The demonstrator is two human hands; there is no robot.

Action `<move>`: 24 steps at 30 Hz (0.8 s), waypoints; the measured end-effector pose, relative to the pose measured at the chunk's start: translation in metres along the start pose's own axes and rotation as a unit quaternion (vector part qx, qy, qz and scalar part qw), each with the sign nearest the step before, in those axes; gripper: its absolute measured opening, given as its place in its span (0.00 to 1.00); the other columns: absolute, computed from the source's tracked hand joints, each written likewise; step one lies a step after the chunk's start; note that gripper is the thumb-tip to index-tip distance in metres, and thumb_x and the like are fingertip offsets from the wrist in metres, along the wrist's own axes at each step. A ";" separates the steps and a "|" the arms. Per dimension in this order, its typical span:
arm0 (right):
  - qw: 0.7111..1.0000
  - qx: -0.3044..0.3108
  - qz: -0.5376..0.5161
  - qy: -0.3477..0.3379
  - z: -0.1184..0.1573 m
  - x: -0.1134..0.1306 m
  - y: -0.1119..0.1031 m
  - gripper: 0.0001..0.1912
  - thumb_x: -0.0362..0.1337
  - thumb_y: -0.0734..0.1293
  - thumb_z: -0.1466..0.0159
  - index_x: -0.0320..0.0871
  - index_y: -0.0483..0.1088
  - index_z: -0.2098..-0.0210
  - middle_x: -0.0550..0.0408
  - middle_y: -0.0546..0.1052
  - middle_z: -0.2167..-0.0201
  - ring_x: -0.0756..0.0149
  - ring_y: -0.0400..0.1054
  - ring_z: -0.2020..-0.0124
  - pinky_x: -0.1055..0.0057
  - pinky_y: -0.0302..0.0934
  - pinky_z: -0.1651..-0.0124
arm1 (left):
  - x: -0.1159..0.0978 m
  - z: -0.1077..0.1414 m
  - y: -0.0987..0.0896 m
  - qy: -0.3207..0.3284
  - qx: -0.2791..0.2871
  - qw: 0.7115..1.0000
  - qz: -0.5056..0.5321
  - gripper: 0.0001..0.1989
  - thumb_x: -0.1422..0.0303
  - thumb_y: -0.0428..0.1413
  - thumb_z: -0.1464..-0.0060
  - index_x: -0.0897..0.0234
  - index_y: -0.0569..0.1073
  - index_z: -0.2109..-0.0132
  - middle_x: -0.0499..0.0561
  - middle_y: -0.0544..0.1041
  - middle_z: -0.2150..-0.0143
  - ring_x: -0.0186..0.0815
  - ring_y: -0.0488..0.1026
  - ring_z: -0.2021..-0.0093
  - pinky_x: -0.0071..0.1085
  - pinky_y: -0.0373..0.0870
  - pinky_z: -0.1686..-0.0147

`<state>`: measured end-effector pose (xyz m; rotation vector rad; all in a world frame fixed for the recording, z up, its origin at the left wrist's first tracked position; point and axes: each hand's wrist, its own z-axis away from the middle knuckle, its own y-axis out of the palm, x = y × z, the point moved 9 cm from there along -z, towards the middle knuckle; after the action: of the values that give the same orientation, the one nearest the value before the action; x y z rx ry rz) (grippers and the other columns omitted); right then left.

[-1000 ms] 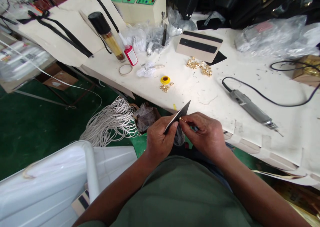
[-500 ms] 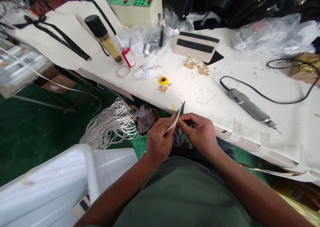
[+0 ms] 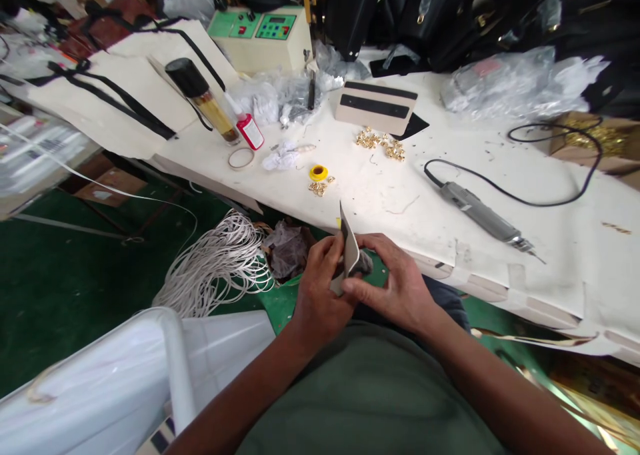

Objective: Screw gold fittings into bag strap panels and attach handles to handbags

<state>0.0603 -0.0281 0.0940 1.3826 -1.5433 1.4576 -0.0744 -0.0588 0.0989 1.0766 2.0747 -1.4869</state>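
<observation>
A gray rotary tool (image 3: 483, 216) lies on the pale tabletop (image 3: 360, 191), well to the right of 2 loose heaps of gold pieces (image 3: 367, 139), a beige panel (image 3: 363, 121) with 2 black strips (image 3: 374, 106) and a yellow ring (image 3: 318, 177), while a white tub (image 3: 220, 338) stands at the left. The thin bent piece (image 3: 351, 247), dark-faced with a pale edge, stands upright before the table's near edge, partly covered by the left hand (image 3: 321, 295) curled closed on it; the right hand (image 3: 400, 281) is half open around it, its grip unclear.
</observation>
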 end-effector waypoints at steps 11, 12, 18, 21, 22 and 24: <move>0.967 -0.063 -0.157 0.189 0.015 -0.038 -0.039 0.16 0.48 0.71 0.34 0.41 0.76 0.66 0.55 0.78 0.70 0.63 0.70 0.68 0.70 0.64 0.65 | -0.014 -0.026 0.016 0.016 0.070 0.985 0.155 0.22 0.70 0.58 0.37 0.58 0.76 0.37 0.57 0.75 0.46 0.40 0.77 0.48 0.34 0.81 0.53; 0.963 -0.061 -0.173 0.199 0.017 -0.042 -0.042 0.16 0.48 0.72 0.34 0.40 0.77 0.66 0.55 0.79 0.69 0.62 0.71 0.68 0.69 0.64 0.64 | -0.009 -0.033 0.017 0.003 0.051 0.985 0.166 0.16 0.69 0.58 0.36 0.58 0.79 0.43 0.56 0.76 0.49 0.38 0.77 0.50 0.32 0.81 0.54; 0.919 -0.081 -0.281 0.263 0.029 -0.070 -0.053 0.16 0.49 0.75 0.37 0.41 0.78 0.64 0.55 0.80 0.71 0.62 0.72 0.70 0.68 0.66 0.65 | 0.023 -0.060 0.058 -0.152 0.064 0.931 0.324 0.23 0.64 0.69 0.45 0.62 0.74 0.44 0.57 0.80 0.44 0.39 0.79 0.48 0.34 0.78 0.48; 0.908 -0.074 -0.294 0.290 0.032 -0.080 -0.058 0.18 0.51 0.75 0.38 0.41 0.78 0.66 0.55 0.79 0.73 0.63 0.71 0.72 0.68 0.66 0.67 | 0.022 -0.061 0.087 -0.214 0.179 0.871 0.403 0.22 0.61 0.68 0.45 0.64 0.75 0.46 0.55 0.84 0.52 0.40 0.82 0.53 0.34 0.78 0.52; 0.909 -0.069 -0.288 0.294 0.031 -0.082 -0.061 0.18 0.51 0.75 0.39 0.41 0.78 0.66 0.55 0.79 0.73 0.63 0.71 0.73 0.68 0.65 0.68 | 0.022 -0.060 0.092 -0.231 0.208 0.860 0.404 0.20 0.60 0.68 0.45 0.65 0.77 0.49 0.54 0.85 0.56 0.40 0.82 0.57 0.33 0.79 0.56; 0.915 -0.054 -0.268 0.296 0.030 -0.083 -0.067 0.18 0.51 0.76 0.39 0.40 0.78 0.66 0.55 0.79 0.72 0.64 0.71 0.72 0.69 0.65 0.67 | 0.026 -0.062 0.096 -0.244 0.243 0.862 0.372 0.17 0.58 0.69 0.46 0.66 0.80 0.56 0.52 0.85 0.62 0.39 0.81 0.63 0.31 0.77 0.62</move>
<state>0.1523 -0.0238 0.0329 1.0429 -0.7656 1.2515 -0.0099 0.0222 0.0432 1.2871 0.7926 -1.6328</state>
